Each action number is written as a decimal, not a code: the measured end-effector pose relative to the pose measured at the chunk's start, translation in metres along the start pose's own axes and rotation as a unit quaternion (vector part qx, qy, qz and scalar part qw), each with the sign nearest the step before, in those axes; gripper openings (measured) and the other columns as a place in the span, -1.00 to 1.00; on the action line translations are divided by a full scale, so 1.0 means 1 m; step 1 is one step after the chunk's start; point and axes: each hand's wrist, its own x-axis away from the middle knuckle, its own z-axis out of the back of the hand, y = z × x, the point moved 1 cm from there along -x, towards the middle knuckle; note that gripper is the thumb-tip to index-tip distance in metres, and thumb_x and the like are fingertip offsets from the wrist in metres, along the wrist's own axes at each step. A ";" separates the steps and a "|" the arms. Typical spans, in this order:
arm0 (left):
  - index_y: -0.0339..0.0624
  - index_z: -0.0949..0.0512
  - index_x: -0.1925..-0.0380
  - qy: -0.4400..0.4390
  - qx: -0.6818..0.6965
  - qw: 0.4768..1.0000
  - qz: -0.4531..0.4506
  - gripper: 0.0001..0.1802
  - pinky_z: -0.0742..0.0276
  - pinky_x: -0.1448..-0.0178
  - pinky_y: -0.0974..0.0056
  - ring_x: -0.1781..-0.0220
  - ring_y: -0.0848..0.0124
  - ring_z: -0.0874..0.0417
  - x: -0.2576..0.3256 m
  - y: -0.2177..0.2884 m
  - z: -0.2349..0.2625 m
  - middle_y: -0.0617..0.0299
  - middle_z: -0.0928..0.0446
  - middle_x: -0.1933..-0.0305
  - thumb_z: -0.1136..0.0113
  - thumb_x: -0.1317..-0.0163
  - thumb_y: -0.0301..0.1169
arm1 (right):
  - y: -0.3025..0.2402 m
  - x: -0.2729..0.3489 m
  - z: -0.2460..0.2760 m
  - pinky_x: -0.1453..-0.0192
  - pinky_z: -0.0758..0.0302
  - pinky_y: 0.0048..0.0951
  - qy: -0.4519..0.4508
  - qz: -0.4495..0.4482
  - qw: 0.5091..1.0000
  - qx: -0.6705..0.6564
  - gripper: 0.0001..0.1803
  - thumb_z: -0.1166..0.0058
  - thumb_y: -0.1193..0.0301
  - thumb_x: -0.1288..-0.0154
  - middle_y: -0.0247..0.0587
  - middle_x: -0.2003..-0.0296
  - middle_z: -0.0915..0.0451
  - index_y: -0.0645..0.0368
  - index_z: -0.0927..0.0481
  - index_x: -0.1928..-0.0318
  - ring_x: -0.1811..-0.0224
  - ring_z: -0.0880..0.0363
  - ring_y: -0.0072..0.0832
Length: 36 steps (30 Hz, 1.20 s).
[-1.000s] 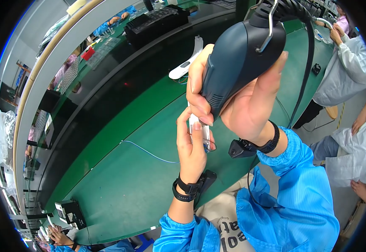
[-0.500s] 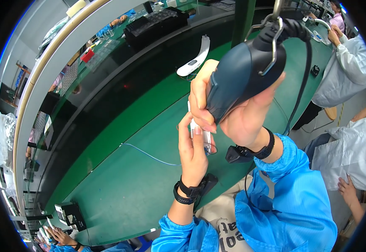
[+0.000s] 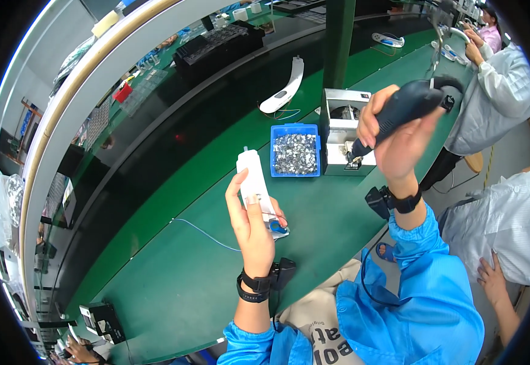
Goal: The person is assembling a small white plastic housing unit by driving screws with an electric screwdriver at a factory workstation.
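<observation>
My left hand (image 3: 254, 237) is closed around a long white plastic housing (image 3: 251, 173), its thumb lying across the face. A blue round part and thin wires show at the housing's near end. In my right hand (image 3: 398, 155) is a dark electric screwdriver (image 3: 411, 106), hung from a metal hook and slanting down to the left. Its tip is at the front of a small screw feeder (image 3: 339, 125); whether it touches a screw is too small to tell. Beside the feeder sits a blue tray (image 3: 295, 176) full of small shiny metal parts.
Further back on the green bench lies a curved white housing (image 3: 283, 94) with wires. A green post (image 3: 339, 45) rises behind the feeder. A blue wire (image 3: 207, 236) trails left of my left hand. A black box (image 3: 102, 322) stands at lower left. Co-workers sit along the right.
My hands have moved apart. The right one has carried the screwdriver away from the housing, right and down to the feeder. The left has shifted slightly left, and the tray and feeder have come into sight.
</observation>
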 end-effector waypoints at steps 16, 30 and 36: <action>-0.08 -0.22 -0.49 -0.009 -0.017 1.000 -0.018 -0.51 -0.54 0.38 0.34 0.52 0.47 -0.53 0.004 -0.007 -0.006 0.15 -0.54 0.46 0.20 -0.61 -0.41 | 0.047 0.017 0.033 0.53 -0.30 -0.50 -0.010 -0.062 0.996 0.056 -0.03 0.56 -0.57 -0.43 -0.30 0.57 -0.37 0.19 -0.36 0.24 0.63 -0.31 -0.55; -0.11 -0.25 -0.50 -0.060 -0.026 0.998 -0.015 -0.42 -0.52 0.36 0.42 0.46 0.58 -0.53 0.017 -0.007 -0.011 0.26 -0.55 0.38 0.08 -0.51 -0.60 | -0.028 0.016 -0.094 0.50 -0.38 -0.41 -0.214 0.026 0.956 -0.202 -0.21 0.09 -0.46 -0.42 -0.31 0.50 -0.42 0.13 -0.36 0.15 0.62 -0.40 -0.49; -0.14 -0.21 -0.50 -0.078 -0.044 0.996 -0.023 -0.48 -0.53 0.34 0.46 0.41 0.59 -0.52 0.019 -0.007 -0.007 0.26 -0.56 0.28 0.11 -0.58 -0.50 | -0.010 0.023 -0.106 0.50 -0.40 -0.39 -0.255 0.007 0.946 -0.203 -0.15 0.09 -0.51 -0.36 -0.25 0.48 -0.44 0.15 -0.38 0.14 0.60 -0.38 -0.45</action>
